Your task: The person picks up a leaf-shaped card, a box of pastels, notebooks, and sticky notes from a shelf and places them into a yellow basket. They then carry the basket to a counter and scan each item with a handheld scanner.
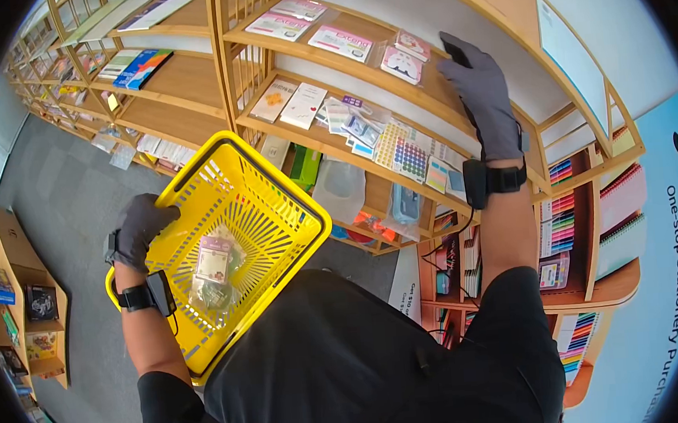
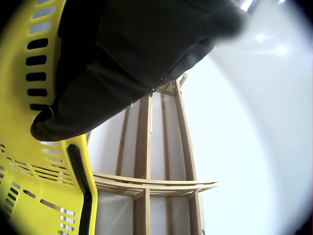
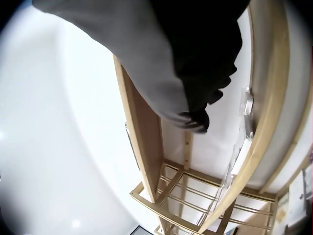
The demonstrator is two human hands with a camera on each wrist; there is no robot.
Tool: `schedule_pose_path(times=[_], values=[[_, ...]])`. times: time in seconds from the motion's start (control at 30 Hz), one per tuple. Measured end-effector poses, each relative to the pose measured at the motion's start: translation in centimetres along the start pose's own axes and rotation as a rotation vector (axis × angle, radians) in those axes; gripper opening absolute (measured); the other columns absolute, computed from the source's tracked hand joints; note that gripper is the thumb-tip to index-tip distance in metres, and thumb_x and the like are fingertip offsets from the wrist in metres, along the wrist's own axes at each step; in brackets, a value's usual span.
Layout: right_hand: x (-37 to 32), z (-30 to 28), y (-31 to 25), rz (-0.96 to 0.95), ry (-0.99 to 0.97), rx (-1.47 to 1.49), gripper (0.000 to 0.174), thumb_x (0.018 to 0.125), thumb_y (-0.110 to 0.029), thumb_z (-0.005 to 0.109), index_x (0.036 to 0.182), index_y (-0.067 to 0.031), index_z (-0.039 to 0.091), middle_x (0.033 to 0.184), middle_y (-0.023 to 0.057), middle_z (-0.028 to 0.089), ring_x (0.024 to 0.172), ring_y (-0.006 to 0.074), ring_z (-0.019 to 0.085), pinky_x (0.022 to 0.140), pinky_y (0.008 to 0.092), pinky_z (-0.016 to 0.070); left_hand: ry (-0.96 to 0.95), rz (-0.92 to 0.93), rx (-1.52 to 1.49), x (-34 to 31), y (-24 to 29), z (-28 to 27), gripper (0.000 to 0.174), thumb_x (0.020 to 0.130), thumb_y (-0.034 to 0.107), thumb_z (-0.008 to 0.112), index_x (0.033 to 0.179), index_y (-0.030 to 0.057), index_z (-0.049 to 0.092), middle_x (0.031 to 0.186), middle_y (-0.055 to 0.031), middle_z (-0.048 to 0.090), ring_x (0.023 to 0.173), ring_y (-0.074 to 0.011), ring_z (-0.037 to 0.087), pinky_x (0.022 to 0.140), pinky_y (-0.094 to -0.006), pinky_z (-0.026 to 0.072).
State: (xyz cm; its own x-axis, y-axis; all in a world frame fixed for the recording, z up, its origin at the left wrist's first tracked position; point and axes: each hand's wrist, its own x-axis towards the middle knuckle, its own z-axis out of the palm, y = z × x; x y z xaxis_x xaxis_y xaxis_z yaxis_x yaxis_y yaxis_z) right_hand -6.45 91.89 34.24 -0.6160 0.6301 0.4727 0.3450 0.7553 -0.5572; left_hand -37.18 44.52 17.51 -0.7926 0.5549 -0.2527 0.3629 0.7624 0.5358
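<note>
1 basket [image 1: 235, 165], 2 pink packs [image 1: 402, 65], 3 "Extend" packs [image 1: 341, 43], approx. 2 clear packs [image 1: 212, 266].
L hand [image 1: 141, 229] grips basket at side, thumb inside; R hand [image 1: 479, 95] fingers apart, nothing seen held, just beside pink packs on shelf [image 1: 365, 25], same tier as "Extend" packs. Clear packs in basket, overlapped, exact qty unclear. Basket tilted, below shelf. Handling (judged): pinch 1 pink pack by edge, lift clear of neighbour, hold basket steady w/ mouth up.

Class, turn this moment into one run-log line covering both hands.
Left hand: grips yellow basket | Basket: packaged items inside | Right hand: at upper shelf beside pink-edged cards, nothing visibly held
</note>
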Motion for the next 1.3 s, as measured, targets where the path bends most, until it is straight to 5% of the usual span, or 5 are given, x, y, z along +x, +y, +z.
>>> schedule_pose_path(times=[0.33,0.6,0.77,1.0,1.3], values=[[4.1,2.7,0.8,-0.195,-0.408,-0.285,0.081,0.083,-0.041,0.078,0.154,-0.0057,0.059,0.145,0.0197,0.069,0.129,0.034,0.067,0.114,0.037,0.0484,-0.029,-0.059,-0.103,-0.3,-0.4,-0.3,0.039,0.085,0.026,0.08,0.104,-0.0091,0.078,0.084,-0.0144,0.079,0.069,-0.0205,0.075,0.066,-0.0356,0.0569],[5.6,2.6,1.4,-0.224,-0.542,-0.245,0.081,0.082,-0.033,0.078,0.155,-0.0058,0.057,0.14,0.0192,0.072,0.127,0.0312,0.068,0.113,0.0363,0.0495,0.017,-0.091,-0.08,-0.5,-1.9,0.0,0.042,0.085,0.027,0.079,0.106,-0.0095,0.078,0.086,-0.015,0.079,0.069,-0.0214,0.076,0.066,-0.0361,0.0572],[5.6,1.9,1.1,-0.219,-0.532,-0.27,0.081,0.082,-0.029,0.079,0.156,-0.0072,0.056,0.141,0.0198,0.071,0.128,0.0297,0.068,0.112,0.0363,0.05,0.022,-0.136,-0.094,-1.3,-1.6,-0.5,0.046,0.081,0.035,0.08,0.109,-0.0017,0.082,0.09,-0.0174,0.081,0.077,-0.0262,0.08,0.071,-0.0374,0.0598],[9.1,0.3,2.9,-0.109,-0.159,-0.052,0.087,0.079,-0.027,0.079,0.159,-0.0086,0.053,0.149,0.022,0.065,0.131,0.0304,0.067,0.113,0.0366,0.0502,0.035,-0.152,-0.092,-1.3,-2.8,-0.4,0.046,0.081,0.034,0.08,0.11,-0.0013,0.082,0.09,-0.0172,0.081,0.078,-0.0263,0.08,0.071,-0.0375,0.0599],[10.7,3.9,6.7,-0.252,-0.317,-0.403,0.094,0.075,-0.045,0.078,0.157,-0.0068,0.054,0.141,0.0233,0.069,0.132,0.039,0.065,0.116,0.0381,0.047,0.049,-0.159,-0.123,-2.2,-2.6,-1.0,0.04,0.086,0.022,0.078,0.11,-0.0089,0.078,0.091,-0.0158,0.081,0.072,-0.0224,0.078,0.066,-0.0355,0.0584]])
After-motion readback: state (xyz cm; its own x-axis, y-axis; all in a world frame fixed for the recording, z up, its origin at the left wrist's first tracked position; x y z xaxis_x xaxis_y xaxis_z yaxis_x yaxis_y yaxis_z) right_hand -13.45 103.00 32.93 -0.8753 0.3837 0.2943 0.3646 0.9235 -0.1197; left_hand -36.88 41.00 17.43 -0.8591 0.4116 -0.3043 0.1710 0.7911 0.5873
